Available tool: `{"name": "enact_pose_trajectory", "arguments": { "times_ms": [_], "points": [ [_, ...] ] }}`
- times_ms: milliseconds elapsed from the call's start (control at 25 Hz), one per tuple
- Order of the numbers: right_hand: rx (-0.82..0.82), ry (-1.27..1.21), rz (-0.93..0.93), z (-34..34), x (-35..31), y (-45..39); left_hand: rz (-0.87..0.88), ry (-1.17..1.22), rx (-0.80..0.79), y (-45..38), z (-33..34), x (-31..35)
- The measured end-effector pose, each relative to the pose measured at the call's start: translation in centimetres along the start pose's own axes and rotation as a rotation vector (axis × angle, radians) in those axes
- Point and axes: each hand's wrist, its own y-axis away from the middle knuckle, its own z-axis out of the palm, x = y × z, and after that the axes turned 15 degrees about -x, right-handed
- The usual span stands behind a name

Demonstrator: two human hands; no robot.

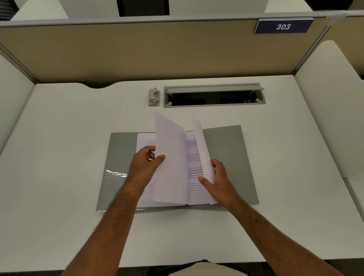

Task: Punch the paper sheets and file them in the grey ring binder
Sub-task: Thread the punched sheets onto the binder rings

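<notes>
One grey ring binder (228,161) lies open mid-frame; left hand (142,167) pinches one raised paper sheet (171,158), right hand (219,177) grips another sheet (202,151). One hole punch (154,97) sits above.

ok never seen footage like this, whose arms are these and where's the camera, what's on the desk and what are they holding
There is no machine here: these are a person's own bare arms, filmed by a wide-angle camera worn on their head, looking forward and down. It is the only view.

On the white desk lies a grey ring binder, open flat, with paper sheets in it. The left hand pinches one sheet and lifts it upright. The right hand holds up another sheet, so printed text shows between the two. Further back sits a small beige hole punch, untouched, beside an open cable tray set into the desk. A sign on the partition reads 303.
</notes>
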Motion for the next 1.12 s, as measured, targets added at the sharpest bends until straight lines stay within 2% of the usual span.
{"name": "enact_pose_trajectory", "arguments": {
  "times_ms": [640, 760, 840, 880, 960, 1120],
  "points": [
    [-0.003, 0.005, 0.013, -0.1, -0.2, 0.3, -0.187, 0.009, 0.137, 0.5, -4.5, -4.9],
    [0.003, -0.011, -0.003, 0.0, -0.6, 0.4, -0.273, -0.114, 0.208, 0.6, -4.2, -5.7],
    [0.003, -0.021, -0.012, 0.1, -0.9, 0.5, -0.239, -0.232, 0.264, 0.5, -3.4, -6.0],
    [0.003, -0.027, -0.016, 0.2, -1.0, 0.6, -0.193, -0.205, 0.262, 0.4, -2.7, -5.8],
    [0.006, -0.031, -0.025, 0.4, -1.2, 0.6, -0.131, -0.049, 0.173, 0.4, -1.0, -4.3],
    [-0.013, -0.064, -0.041, 0.8, -2.5, 0.9, -0.205, 0.122, -0.160, 1.1, 3.8, 0.0]
  ]
}}
